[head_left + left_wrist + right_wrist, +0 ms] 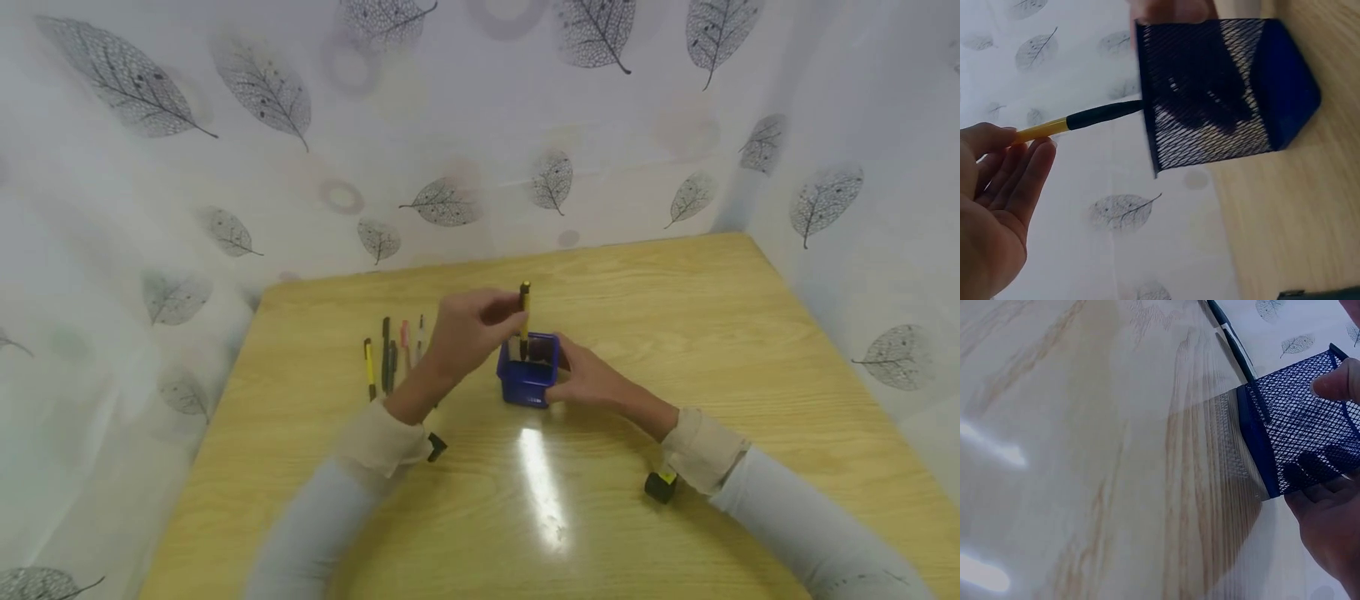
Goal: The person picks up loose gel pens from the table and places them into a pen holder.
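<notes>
- In the head view, the left arm (322, 517) is extended from seven o'clock, the left hand (474, 332) pinched.
- The right arm (795, 508) is extended from four o'clock, the right hand (592, 379) curled.

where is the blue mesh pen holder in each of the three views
Head: blue mesh pen holder just right of and below the centre, in the right hand.
Left wrist: upper right, lying sideways in the picture.
Right wrist: at the right edge, above mid-height, partly cut off.
Shared landmark: the leaf-print sheet.
</notes>
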### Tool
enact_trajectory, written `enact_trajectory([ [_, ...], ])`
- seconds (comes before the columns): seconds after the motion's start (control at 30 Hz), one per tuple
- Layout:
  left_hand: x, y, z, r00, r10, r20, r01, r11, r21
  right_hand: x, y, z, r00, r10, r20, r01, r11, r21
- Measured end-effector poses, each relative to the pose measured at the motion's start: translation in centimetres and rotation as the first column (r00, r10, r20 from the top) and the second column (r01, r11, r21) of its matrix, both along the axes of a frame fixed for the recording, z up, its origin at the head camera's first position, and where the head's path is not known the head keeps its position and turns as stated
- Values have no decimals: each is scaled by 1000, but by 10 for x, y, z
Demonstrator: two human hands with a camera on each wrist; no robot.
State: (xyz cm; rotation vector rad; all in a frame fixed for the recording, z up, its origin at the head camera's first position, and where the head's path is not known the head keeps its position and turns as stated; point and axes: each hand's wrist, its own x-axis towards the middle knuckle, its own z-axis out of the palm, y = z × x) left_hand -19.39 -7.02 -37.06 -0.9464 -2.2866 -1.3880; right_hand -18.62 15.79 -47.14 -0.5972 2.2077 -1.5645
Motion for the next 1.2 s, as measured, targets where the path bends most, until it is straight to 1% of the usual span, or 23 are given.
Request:
enact_trajectory([
  [0.1, 0, 7, -9, 1000, -5, 7, 5, 996, -89, 0, 1, 0, 1000, 11, -6, -11, 1000, 3],
  [0.2, 0, 13, -14, 999, -11, 31, 17, 984, -179, 0, 1, 1, 1000, 22, -19, -21, 1000, 5],
  [0.37, 0, 22, -20, 997, -15, 79, 38, 954, -297, -1, 1, 2, 999, 33, -29, -32, 999, 15],
  [0.6, 1, 33, -26, 994, 21, 112, 29, 905, -425, 1, 2, 1, 1000, 26, -16, -26, 999, 19],
  [0.7, 0, 36, -27, 992, 43, 115, 16, 882, -471, 1, 2, 0, 999, 30, -11, -30, 1000, 11],
  [0.8, 0, 38, -28, 990, 61, 125, 11, 864, -503, 2, 2, -1, 999, 31, -17, -31, 1000, 4],
  [0.9, 0, 38, -29, 987, 75, 141, 10, 853, -521, 3, 2, -2, 1000, 24, -21, -24, 1000, 3],
  [0.97, 0, 39, -31, 987, 80, 141, 7, 845, -535, 3, 2, -2, 1000, 15, -27, -15, 1000, 8],
  [1.07, -2, 41, -34, 987, 92, 130, -4, 832, -555, 4, 2, -1, 1000, 0, -13, 0, 1000, 17],
  [1.2, -4, 43, -36, 987, 114, 111, -29, 815, -579, 3, 3, 0, 1000, 3, -15, -2, 1000, 21],
])
